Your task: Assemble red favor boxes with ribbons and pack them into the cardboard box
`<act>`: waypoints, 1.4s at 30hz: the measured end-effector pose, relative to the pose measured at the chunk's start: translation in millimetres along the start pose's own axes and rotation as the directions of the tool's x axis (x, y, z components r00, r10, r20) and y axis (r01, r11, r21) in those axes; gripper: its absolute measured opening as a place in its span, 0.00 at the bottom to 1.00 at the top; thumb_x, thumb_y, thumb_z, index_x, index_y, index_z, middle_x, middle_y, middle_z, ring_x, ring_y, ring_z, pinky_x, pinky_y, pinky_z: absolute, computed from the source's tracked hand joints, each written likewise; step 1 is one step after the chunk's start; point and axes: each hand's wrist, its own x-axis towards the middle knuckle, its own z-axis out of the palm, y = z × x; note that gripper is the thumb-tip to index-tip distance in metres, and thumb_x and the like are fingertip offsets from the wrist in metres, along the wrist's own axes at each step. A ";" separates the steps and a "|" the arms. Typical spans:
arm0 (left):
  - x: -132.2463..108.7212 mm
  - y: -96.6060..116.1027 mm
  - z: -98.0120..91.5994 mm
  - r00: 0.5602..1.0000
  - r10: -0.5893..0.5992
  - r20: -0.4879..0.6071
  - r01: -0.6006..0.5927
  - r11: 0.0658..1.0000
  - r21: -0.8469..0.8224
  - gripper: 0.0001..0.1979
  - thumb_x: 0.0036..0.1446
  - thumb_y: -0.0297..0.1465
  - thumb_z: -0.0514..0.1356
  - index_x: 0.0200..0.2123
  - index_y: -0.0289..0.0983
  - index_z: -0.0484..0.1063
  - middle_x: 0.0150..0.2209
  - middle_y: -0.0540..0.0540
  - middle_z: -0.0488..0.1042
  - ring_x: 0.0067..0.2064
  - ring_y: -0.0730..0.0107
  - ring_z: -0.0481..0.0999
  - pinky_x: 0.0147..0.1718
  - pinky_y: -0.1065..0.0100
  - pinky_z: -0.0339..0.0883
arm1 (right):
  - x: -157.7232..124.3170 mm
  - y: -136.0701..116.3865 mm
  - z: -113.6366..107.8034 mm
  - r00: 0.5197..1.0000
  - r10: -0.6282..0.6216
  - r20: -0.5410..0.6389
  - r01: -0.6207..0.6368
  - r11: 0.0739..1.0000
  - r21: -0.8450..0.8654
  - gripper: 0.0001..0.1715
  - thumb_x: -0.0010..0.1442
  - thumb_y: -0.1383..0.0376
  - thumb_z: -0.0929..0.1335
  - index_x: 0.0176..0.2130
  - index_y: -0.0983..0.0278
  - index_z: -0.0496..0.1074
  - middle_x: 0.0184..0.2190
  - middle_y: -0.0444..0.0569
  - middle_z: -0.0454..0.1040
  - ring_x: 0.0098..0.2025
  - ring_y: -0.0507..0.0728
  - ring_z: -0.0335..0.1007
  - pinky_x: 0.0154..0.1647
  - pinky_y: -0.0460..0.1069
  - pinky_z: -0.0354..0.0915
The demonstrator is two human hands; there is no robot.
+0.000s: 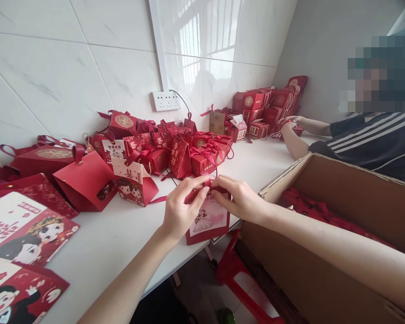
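Note:
A red gift box (209,220) with a pale front panel and a printed figure in a gown stands at the table's front edge. Both my hands are at its top. My left hand (185,202) pinches a red ribbon (207,183) there between thumb and fingers. From the other side my right hand (238,198) closes on the top of the same box, its fingertips bent in around the ribbon. The knot or loop between the fingers is partly hidden. A ribbon tail (158,199) trails left over the white table (121,252).
Many red gift boxes (162,148) crowd the table's back and left side. Open at right stands a cardboard box (354,180) holding red items. Beyond it a person (367,139) handles something red. A red stool (239,279) is below; a power strip (166,101) hangs on the wall.

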 end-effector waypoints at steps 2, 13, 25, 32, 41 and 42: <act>-0.6 -0.2 0.3 1.000 -0.015 -0.023 0.015 1.000 -0.004 0.12 0.55 0.24 0.58 0.44 0.38 0.68 0.33 0.51 0.74 0.33 0.77 0.73 0.37 0.74 0.70 | 0.0 -0.3 -0.6 1.000 -0.004 0.007 0.004 1.000 -0.010 0.05 0.58 0.70 0.60 0.34 0.64 0.64 0.28 0.45 0.66 0.28 0.50 0.61 0.29 0.44 0.60; -2.6 -4.0 -5.8 0.994 0.040 0.099 -0.037 0.999 -0.026 0.13 0.54 0.23 0.55 0.43 0.37 0.72 0.38 0.46 0.73 0.39 0.71 0.73 0.39 0.70 0.70 | 1.4 -3.0 -1.7 0.999 0.040 0.022 -0.041 0.999 0.034 0.07 0.57 0.71 0.60 0.35 0.64 0.66 0.30 0.47 0.70 0.30 0.50 0.65 0.31 0.44 0.62; -6.4 -3.9 -3.3 0.960 -0.255 0.112 0.276 0.929 -0.247 0.22 0.51 0.25 0.58 0.50 0.39 0.59 0.36 0.47 0.72 0.35 0.73 0.74 0.33 0.71 0.71 | -0.1 -4.6 -2.7 0.996 0.079 0.028 -0.080 0.996 0.038 0.05 0.57 0.69 0.61 0.35 0.64 0.65 0.30 0.47 0.70 0.29 0.50 0.64 0.29 0.45 0.62; -4.6 -0.5 -0.5 0.902 -0.414 0.120 0.430 0.845 -0.317 0.17 0.48 0.27 0.60 0.43 0.38 0.63 0.26 0.54 0.67 0.29 0.75 0.71 0.29 0.74 0.69 | 2.9 -5.3 -4.1 0.998 0.059 0.018 -0.059 0.997 0.042 0.05 0.57 0.71 0.61 0.32 0.64 0.64 0.28 0.45 0.65 0.28 0.50 0.61 0.29 0.44 0.59; -6.5 -4.5 -0.5 0.862 -0.482 0.159 0.507 0.815 -0.279 0.10 0.47 0.29 0.61 0.36 0.36 0.68 0.27 0.52 0.69 0.28 0.75 0.71 0.28 0.75 0.68 | 3.0 -4.2 -4.4 0.998 0.054 0.021 -0.055 0.995 0.079 0.08 0.54 0.74 0.58 0.30 0.63 0.61 0.27 0.43 0.62 0.27 0.49 0.58 0.29 0.44 0.57; -6.7 -4.8 -0.4 0.863 -0.479 0.158 0.505 0.817 -0.278 0.10 0.48 0.29 0.61 0.36 0.36 0.69 0.26 0.52 0.69 0.28 0.75 0.71 0.28 0.75 0.68 | 2.8 -4.2 -4.2 0.998 0.062 0.020 -0.063 0.995 0.082 0.08 0.53 0.74 0.59 0.30 0.63 0.61 0.27 0.43 0.62 0.27 0.49 0.58 0.28 0.44 0.57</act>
